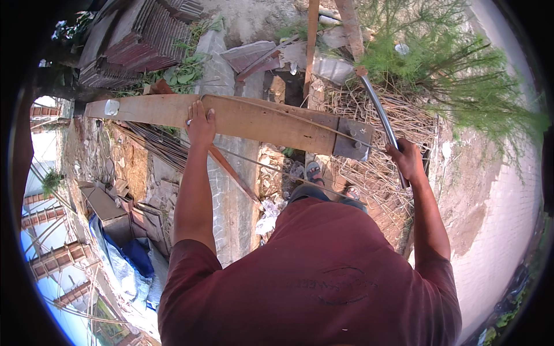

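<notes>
A long wooden plank lies across in front of me, with a metal plate bearing round pins on its right end. A thin bent steel rod runs slantwise over the plank, and another length of rod passes below it. My left hand lies on the plank, its fingers close together over the rod's left bend; the contact under the palm is hidden. At the right end, my right hand is wrapped round a shiny metal bar, which stands tilted beside the plate. The upper rod reaches close to this hand.
Tangled thin rods lie under the plank's right end, near my feet. A leafy green plant and a pale wall stand to the right. Stacked tiles are at the far left. Boards, rubble and a blue sheet lie nearer left.
</notes>
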Available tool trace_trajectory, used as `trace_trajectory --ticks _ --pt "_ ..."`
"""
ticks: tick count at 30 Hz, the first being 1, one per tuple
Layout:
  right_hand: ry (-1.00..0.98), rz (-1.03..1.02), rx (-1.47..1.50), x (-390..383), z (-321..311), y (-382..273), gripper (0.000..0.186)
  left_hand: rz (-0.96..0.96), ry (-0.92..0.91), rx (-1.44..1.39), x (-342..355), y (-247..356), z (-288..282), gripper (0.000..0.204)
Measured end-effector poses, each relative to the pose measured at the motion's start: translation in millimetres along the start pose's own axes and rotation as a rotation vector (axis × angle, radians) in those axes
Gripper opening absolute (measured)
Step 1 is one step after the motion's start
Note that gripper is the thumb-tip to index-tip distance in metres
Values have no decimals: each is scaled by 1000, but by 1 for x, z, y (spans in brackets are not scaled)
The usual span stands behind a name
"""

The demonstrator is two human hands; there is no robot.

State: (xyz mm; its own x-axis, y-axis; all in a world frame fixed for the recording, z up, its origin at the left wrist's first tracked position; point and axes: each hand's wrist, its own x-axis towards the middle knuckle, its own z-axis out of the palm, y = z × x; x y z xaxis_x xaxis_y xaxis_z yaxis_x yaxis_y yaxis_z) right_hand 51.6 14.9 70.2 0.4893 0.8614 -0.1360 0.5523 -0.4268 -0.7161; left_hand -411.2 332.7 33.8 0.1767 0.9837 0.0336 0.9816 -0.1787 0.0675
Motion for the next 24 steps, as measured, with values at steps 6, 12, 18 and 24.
trace_trajectory --ticks 6,12,18,24 --pt "-10 -30 -162 -15 -34 -20 26 -67 -2 73 -2 11 2 62" --pt "9 -87 -235 2 -98 58 19 -24 72 76 -3 -7 15 60" --pt "53 -327 -689 47 -147 120 18 46 108 133 5 -13 20 62" --pt "37 -609 -717 100 -151 112 16 76 151 167 4 -18 23 63"
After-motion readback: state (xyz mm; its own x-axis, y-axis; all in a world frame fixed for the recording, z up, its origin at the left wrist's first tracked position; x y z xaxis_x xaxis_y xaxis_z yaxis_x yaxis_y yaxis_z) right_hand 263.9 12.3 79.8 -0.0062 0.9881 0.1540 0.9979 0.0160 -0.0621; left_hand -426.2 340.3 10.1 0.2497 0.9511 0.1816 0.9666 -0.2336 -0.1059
